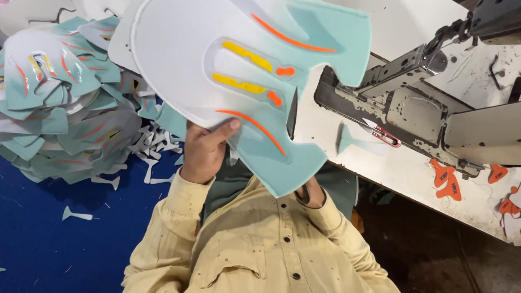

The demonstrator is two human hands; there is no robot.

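Lots of clutter around this one: a big pile [57, 107] of the same white-and-teal cut pieces sits on the left, with white scraps [151, 147] scattered next to it on the blue floor [39, 252]. On the right there's a white desk [406, 14] carrying a sewing machine [421, 109], a small teal offcut [353, 142] by its base, and some orange bits [446, 183] near the desk's front edge. The panel [241, 78] being held up fills the middle of the view and blocks most of what's behind it, including part of the pile and nearly all of one hand. The left hand [206, 151] comes up from a pale yellow sleeve, wrist bent, thumb pressed flat on the panel's face near its lower white edge, so it's clearly gripping the panel. The right hand [311, 194] only peeks out under the panel's bottom teal corner; it looks like it's touching or pinching that corner, but I can't tell for sure if it's closed on it. The panel is up in the air, close to the camera, above the person's chest and left of the machine. Its long axis runs diagonally from upper left to lower right, with the rounded white end at upper left, the teal tabs lower right, and the orange and yellow stripes running along that line.
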